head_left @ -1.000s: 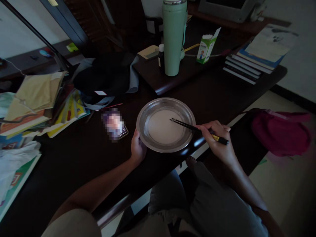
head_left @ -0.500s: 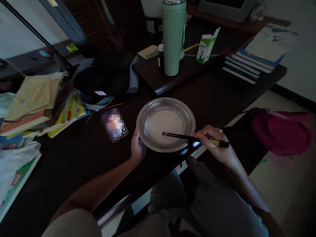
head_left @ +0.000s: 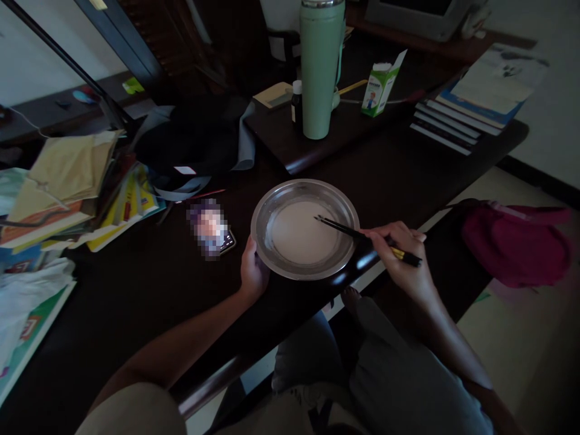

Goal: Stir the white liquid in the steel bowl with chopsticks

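A round metal bowl (head_left: 259, 241) stands on the dark table near its front edge. Inside it lies a smooth, whitish mixture (head_left: 299, 235). My left hand (head_left: 254, 270) grips the bowl's near left side, thumb at the rim and fingers hidden beneath or behind it. In my right hand (head_left: 401, 254), just off the bowl's right rim, is a pair of black chopsticks (head_left: 348, 230) with yellow-marked ends. They slant over the rim, and their tips are close together at the mixture, right of its middle.
Left of the bowl lies a phone (head_left: 226, 241) with a blurred screen. Beyond are a black bag (head_left: 194, 142), a green tumbler (head_left: 316, 78), a small dark bottle (head_left: 296, 106) and a green-white box (head_left: 380, 87). Books (head_left: 471, 115) are stacked at right; papers (head_left: 67, 169) pile at left.
The chopstick tips have moved away from me and slightly right across the mixture. My right hand has shifted a little up and right. My left hand and the bowl stay nearly still.
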Available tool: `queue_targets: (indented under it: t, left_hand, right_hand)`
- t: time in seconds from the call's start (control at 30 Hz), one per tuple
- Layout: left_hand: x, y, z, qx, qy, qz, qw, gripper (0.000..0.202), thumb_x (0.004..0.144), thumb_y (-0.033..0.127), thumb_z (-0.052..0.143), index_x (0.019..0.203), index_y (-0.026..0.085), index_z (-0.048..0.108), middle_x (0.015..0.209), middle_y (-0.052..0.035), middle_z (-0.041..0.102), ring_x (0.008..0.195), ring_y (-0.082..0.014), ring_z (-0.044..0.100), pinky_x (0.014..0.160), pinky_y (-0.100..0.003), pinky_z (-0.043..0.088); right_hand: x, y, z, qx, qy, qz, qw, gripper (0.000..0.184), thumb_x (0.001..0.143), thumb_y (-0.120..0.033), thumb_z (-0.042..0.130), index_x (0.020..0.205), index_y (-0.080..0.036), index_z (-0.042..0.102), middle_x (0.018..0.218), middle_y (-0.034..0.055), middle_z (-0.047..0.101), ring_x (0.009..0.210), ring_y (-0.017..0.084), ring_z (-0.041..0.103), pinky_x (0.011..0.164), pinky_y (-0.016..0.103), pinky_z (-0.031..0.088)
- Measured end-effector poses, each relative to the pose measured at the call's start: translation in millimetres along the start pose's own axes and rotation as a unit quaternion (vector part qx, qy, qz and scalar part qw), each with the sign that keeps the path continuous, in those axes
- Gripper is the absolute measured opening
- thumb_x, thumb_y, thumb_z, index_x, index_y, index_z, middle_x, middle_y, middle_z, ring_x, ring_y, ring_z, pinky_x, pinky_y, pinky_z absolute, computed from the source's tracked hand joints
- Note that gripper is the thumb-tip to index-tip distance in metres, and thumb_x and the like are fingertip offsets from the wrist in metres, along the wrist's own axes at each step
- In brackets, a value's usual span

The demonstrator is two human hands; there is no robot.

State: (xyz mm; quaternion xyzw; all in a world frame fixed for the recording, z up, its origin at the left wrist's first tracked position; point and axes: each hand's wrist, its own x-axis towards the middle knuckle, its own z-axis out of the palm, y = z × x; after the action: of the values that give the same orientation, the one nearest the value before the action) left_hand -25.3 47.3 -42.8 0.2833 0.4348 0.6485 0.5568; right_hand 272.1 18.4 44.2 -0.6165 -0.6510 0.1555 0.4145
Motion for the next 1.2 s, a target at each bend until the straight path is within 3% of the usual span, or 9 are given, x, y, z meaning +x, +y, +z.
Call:
queue_targets:
  t: [0.2, 0.33, 0.6, 0.8, 1.03, 1.2]
  left_hand:
    - [-5.7, -3.4, -4.5, -0.003, -0.010, -0.003, 1.000, 0.037, 0.094, 0.055, 0.071, 0.114, 0.026, 0.081, 0.124, -0.0069, 0.083, 0.127, -0.0334, 0.074, 0.110, -0.048, 0.060]
    - [-11.0, -1.5, -0.3, 0.003, -0.012, 0.001, 1.000, 0.036, 0.095, 0.055, 0.070, 0.114, 0.026, 0.080, 0.122, -0.0066, 0.083, 0.129, -0.0347, 0.074, 0.110, -0.049, 0.060]
    - [-7.8, 0.3, 4.2, 0.006, 0.006, 0.002, 1.000, 0.039, 0.093, 0.056, 0.072, 0.115, 0.025, 0.080, 0.116, -0.0060, 0.084, 0.124, -0.0324, 0.075, 0.112, -0.049, 0.059]
    - [-10.7, -1.3, 4.2, 0.012, -0.003, 0.000, 1.000, 0.038, 0.095, 0.057, 0.070, 0.115, 0.026, 0.080, 0.121, -0.0067, 0.083, 0.127, -0.0321, 0.074, 0.113, -0.049, 0.058]
    - [-11.5, -1.4, 2.1, -0.009, 0.001, -0.001, 1.000, 0.040, 0.091, 0.056, 0.075, 0.116, 0.025, 0.081, 0.118, -0.0068, 0.083, 0.121, -0.0315, 0.076, 0.110, -0.048, 0.059]
    - [-5.3, -5.2, 0.1, -0.006, 0.006, 0.000, 1.000, 0.039, 0.091, 0.055, 0.075, 0.114, 0.025, 0.082, 0.118, -0.0066, 0.084, 0.117, -0.0303, 0.077, 0.107, -0.046, 0.061]
  right_hand:
    - [-13.9, -4.3, -30.6, 0.045, -0.038, 0.036, 0.998, 0.029, 0.104, -0.046, 0.066, 0.082, -0.029, 0.076, 0.091, 0.0012, 0.086, 0.082, 0.025, 0.077, 0.084, 0.046, 0.050]
    - [-16.8, -11.0, -36.0, 0.068, -0.088, 0.030, 0.993, 0.030, 0.104, -0.045, 0.066, 0.081, -0.030, 0.078, 0.085, 0.0002, 0.084, 0.077, 0.023, 0.074, 0.079, 0.044, 0.048]
    - [-8.1, -6.2, 5.1, 0.064, -0.114, -0.013, 0.991, 0.028, 0.106, -0.049, 0.063, 0.090, -0.032, 0.080, 0.096, 0.0009, 0.086, 0.086, 0.024, 0.074, 0.090, 0.048, 0.045]
    - [-5.5, 0.5, 22.7, 0.039, -0.073, -0.026, 0.996, 0.027, 0.107, -0.048, 0.059, 0.094, -0.033, 0.078, 0.099, 0.0009, 0.087, 0.091, 0.026, 0.073, 0.093, 0.050, 0.042]
    - [-9.9, -5.4, -1.0, -0.003, 0.003, -0.008, 1.000, 0.029, 0.106, -0.042, 0.062, 0.083, -0.030, 0.076, 0.093, 0.0002, 0.084, 0.086, 0.024, 0.072, 0.091, 0.050, 0.040]
    - [-11.8, -8.9, -22.7, 0.010, -0.011, 0.019, 1.000, 0.028, 0.105, -0.042, 0.064, 0.083, -0.032, 0.079, 0.083, -0.0008, 0.081, 0.077, 0.023, 0.071, 0.085, 0.047, 0.043]
